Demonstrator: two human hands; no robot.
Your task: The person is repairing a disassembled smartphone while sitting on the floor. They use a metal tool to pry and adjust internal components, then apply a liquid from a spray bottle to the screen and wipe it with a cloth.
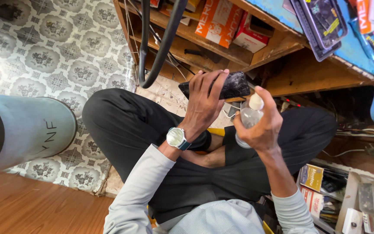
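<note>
Far left: a pale blue cylinder (27,128) lay on its side, over patterned flooring (61,43) and a wood floor (22,208). A black hose (163,43) hung down in a loop just left of the hands.

The person sat cross-legged in dark trousers (126,125), grey sleeves pushed toward the wrists.

Left hand (204,106): raised over the lap, watch (177,138) on the wrist. Fingers closed around a phone (234,86), dark, its glass visibly cracked, held flat and lengthwise. Fingertips lay across the phone's face; its right end stuck out past the hand.

Right hand (262,125): just right of the left, close below the phone's right end. It was clasped around a small clear bottle (248,119) with a whitish cap, held upright, thumb near the top. The cap sat just beside the phone's edge; whether the two touched could not be told.

Above and right: wooden shelves (282,52) carried an orange box (217,19) and a red one. A blue worktop (356,47) held a black tray of small parts. Lower right: packets and boxes (312,177) lay on the floor beside the right knee.
</note>
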